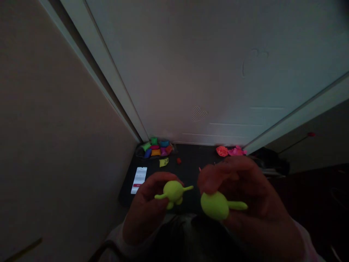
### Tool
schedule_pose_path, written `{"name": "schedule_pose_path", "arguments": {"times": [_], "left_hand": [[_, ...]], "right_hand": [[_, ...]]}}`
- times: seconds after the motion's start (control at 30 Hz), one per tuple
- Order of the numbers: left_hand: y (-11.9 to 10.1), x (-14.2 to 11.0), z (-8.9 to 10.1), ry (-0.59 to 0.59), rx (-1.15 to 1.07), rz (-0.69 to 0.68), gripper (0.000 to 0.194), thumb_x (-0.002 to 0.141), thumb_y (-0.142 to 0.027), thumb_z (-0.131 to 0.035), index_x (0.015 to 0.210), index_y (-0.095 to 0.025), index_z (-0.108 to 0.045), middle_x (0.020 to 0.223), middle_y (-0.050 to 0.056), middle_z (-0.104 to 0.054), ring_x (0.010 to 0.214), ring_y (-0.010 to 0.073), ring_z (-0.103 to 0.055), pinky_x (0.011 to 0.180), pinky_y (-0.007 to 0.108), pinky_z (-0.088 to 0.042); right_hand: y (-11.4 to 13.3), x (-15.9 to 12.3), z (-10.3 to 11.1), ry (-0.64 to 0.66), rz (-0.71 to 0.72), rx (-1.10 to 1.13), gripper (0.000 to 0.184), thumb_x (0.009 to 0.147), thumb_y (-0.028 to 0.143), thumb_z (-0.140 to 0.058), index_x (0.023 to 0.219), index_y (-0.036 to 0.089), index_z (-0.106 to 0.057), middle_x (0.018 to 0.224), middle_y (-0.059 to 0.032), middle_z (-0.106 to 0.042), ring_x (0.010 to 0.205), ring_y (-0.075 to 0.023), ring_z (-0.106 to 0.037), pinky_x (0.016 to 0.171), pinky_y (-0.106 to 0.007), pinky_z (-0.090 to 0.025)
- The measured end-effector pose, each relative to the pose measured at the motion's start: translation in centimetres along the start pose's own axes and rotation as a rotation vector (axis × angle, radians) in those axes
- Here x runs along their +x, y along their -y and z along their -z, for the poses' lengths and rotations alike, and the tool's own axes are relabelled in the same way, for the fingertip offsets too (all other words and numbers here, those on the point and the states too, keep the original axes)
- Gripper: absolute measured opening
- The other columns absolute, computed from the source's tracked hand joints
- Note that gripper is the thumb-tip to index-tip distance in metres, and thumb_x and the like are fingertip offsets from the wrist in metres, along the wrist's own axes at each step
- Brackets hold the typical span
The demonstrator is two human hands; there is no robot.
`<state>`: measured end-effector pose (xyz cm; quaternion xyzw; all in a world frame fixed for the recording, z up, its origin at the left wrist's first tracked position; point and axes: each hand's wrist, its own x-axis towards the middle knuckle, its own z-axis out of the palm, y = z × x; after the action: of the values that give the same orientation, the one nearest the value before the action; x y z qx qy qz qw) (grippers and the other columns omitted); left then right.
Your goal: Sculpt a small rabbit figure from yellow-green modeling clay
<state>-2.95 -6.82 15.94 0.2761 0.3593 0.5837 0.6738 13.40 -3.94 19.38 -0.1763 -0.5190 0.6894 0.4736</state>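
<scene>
My left hand (148, 209) pinches a small yellow-green clay figure (173, 191). The figure has a round body, two thin arms sticking out sideways and small rounded lumps underneath. My right hand (253, 203) grips a larger yellow-green clay ball (215, 205), egg-shaped, between thumb and fingers. From its right side a thin clay strip (237, 205) of the same colour sticks out. The two clay pieces are held apart, side by side, above the dark table. Part of each piece is hidden behind my fingers.
On the dark tabletop (191, 154) lie several coloured clay packets (156, 152), a yellow wrapper (164, 162), a small red lump (179, 160) and a lit phone (139, 180). Pink and orange crumpled pieces (229, 151) lie at the back right. A white panel (174, 72) with embossed hearts stands behind.
</scene>
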Motion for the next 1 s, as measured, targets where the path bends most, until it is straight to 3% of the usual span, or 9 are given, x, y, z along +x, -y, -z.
{"name": "schedule_pose_path", "arguments": {"times": [0.23,0.33,0.53,0.67,0.87,1.0], "left_hand": [[-0.1,0.4,0.1,-0.015,0.013,0.007,0.025,0.052,-0.029,-0.076,0.075,-0.023,-0.069,0.071,0.000,-0.064,0.059,0.0111,-0.054,0.053,0.021,-0.044],[0.0,0.5,0.2,-0.012,0.025,-0.003,0.026,0.052,-0.031,-0.076,0.076,-0.024,-0.069,0.071,0.000,-0.064,0.061,0.0115,-0.055,0.055,0.021,-0.044],[0.5,0.7,0.6,-0.027,-0.016,-0.002,0.027,0.053,-0.031,-0.075,0.078,-0.023,-0.069,0.073,0.000,-0.066,0.064,0.0123,-0.057,0.059,0.021,-0.046],[0.7,0.8,0.7,-0.018,-0.041,0.002,0.026,0.056,-0.032,-0.073,0.080,-0.024,-0.068,0.072,0.000,-0.066,0.064,0.0131,-0.057,0.059,0.023,-0.046],[0.5,1.2,0.6,-0.016,-0.018,0.009,0.026,0.055,-0.027,-0.075,0.080,-0.023,-0.068,0.074,0.000,-0.066,0.064,0.0117,-0.058,0.059,0.020,-0.047],[0.1,1.7,0.0,0.015,-0.077,0.084,0.026,0.054,-0.024,-0.075,0.079,-0.023,-0.067,0.071,-0.001,-0.065,0.062,0.0096,-0.057,0.058,0.018,-0.046]], "right_hand": [[0.5,0.3,-0.3,-0.040,0.023,-0.101,0.035,0.073,0.016,-0.063,0.101,0.035,-0.053,0.086,0.0035,-0.063,0.079,-0.0098,-0.059,0.072,-0.020,-0.049],[0.5,0.5,-0.2,-0.054,0.018,-0.037,0.042,0.073,0.015,-0.062,0.108,0.036,-0.049,0.091,0.0025,-0.062,0.082,-0.0114,-0.060,0.073,-0.022,-0.050],[0.2,1.1,-0.2,-0.072,-0.090,0.169,0.032,0.076,0.017,-0.060,0.103,0.032,-0.054,0.091,0.0023,-0.059,0.079,-0.0070,-0.059,0.067,-0.014,-0.050],[0.2,1.3,-0.4,-0.121,-0.118,0.174,0.031,0.074,0.017,-0.061,0.100,0.033,-0.056,0.089,0.0016,-0.060,0.077,-0.0094,-0.059,0.066,-0.017,-0.051],[-0.4,1.9,0.7,-0.065,-0.136,0.209,0.032,0.073,0.017,-0.060,0.101,0.031,-0.055,0.090,0.0027,-0.059,0.075,-0.0081,-0.058,0.067,-0.015,-0.050],[0.1,2.5,2.1,-0.083,-0.091,-0.055,0.034,0.072,0.016,-0.062,0.102,0.031,-0.053,0.089,0.0008,-0.057,0.077,-0.0112,-0.056,0.063,-0.019,-0.050]]}}
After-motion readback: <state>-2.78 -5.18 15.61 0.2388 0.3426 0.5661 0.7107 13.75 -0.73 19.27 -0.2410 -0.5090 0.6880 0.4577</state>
